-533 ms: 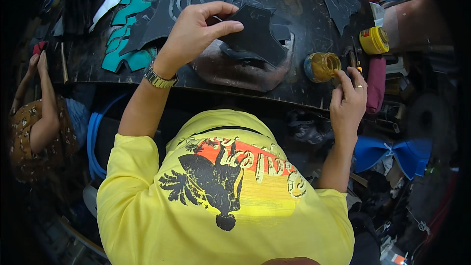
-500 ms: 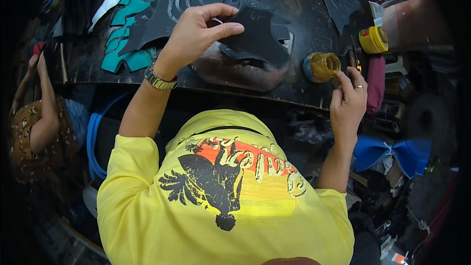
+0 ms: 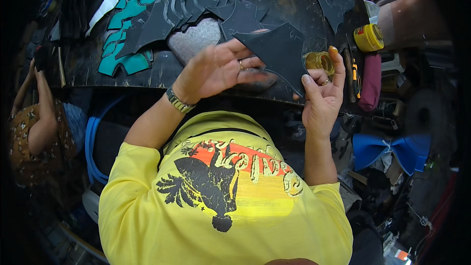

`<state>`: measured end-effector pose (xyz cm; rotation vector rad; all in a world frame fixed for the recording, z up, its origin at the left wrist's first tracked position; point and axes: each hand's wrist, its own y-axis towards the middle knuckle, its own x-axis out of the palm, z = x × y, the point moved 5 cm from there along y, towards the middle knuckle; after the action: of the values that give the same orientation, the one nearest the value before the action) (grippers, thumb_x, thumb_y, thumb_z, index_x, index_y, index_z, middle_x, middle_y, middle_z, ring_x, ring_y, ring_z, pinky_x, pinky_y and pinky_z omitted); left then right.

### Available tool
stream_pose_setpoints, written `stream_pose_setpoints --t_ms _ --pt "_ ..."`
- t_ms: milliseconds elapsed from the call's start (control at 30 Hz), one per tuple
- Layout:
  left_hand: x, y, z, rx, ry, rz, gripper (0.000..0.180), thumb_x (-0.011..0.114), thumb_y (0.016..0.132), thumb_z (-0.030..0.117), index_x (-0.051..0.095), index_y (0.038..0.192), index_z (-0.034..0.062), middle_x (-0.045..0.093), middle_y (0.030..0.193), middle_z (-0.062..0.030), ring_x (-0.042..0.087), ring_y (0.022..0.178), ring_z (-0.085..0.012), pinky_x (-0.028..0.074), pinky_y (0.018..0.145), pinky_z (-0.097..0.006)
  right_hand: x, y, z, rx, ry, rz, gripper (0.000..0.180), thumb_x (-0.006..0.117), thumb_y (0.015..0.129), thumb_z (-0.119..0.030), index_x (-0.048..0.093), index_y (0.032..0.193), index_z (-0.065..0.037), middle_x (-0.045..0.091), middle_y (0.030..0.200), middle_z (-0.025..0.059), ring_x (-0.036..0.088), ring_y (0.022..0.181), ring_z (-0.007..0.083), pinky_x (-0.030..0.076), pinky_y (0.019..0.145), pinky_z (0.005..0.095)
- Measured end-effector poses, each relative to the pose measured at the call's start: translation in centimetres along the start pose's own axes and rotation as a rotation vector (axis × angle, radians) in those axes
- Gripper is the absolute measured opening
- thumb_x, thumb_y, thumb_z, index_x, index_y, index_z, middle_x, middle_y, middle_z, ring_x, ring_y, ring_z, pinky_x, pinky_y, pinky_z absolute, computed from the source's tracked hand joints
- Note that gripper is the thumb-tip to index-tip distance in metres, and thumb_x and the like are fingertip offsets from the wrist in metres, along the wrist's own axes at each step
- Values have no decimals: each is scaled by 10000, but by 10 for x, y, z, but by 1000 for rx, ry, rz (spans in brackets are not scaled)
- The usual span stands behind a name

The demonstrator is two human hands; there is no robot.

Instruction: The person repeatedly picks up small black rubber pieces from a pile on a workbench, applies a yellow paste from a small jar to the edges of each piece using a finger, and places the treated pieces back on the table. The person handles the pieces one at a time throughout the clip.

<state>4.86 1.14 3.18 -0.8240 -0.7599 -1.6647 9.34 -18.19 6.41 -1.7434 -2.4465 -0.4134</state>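
Both hands hold one black cut piece (image 3: 279,54) above the near edge of the dark counter (image 3: 304,5). The left hand (image 3: 218,68) has its fingers (image 3: 245,63) curled closed onto the piece's left side; the right hand (image 3: 324,93) pinches the lower right edge — thumb pressed on it, forefinger raised beside a small amber jar (image 3: 319,61). Rows of black and teal cut pieces (image 3: 147,14) crowd the far left corner, leaving bare surface mid-counter. A yellow tin (image 3: 369,37) sits at the right edge — the piece hides the left fingertips.
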Motion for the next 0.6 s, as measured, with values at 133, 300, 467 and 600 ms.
stream_pose_setpoints --t_ms 133,300,467,600 --pt "-2 -6 -24 15 214 31 436 607 956 170 494 1328 -28 594 1282 -124 613 1118 -207 495 986 -376 8 -7 11 -8 -53 -17 726 595 877 91 241 1493 -63 608 915 85 576 764 73 540 650 211" --pt "-15 -4 -39 -16 149 243 233 573 956 47 608 1175 -25 668 1144 -104 664 1010 -175 556 908 -359 17 -7 22 -92 -148 -85 587 574 912 61 342 1445 -29 619 934 78 578 813 74 502 735 217" --pt "-12 -7 -38 -29 211 240 296 600 941 60 569 1229 2 668 1140 -86 666 1016 -161 588 842 -336 8 4 21 -194 -279 -117 381 534 922 88 574 1284 -24 577 1088 71 571 851 87 484 786 232" --pt "-8 -9 -38 -51 199 220 325 605 935 53 552 1253 13 662 1141 -81 665 1023 -157 591 846 -334 15 6 16 -432 -623 -160 391 549 893 120 642 1232 -49 526 1180 87 583 863 113 491 790 241"
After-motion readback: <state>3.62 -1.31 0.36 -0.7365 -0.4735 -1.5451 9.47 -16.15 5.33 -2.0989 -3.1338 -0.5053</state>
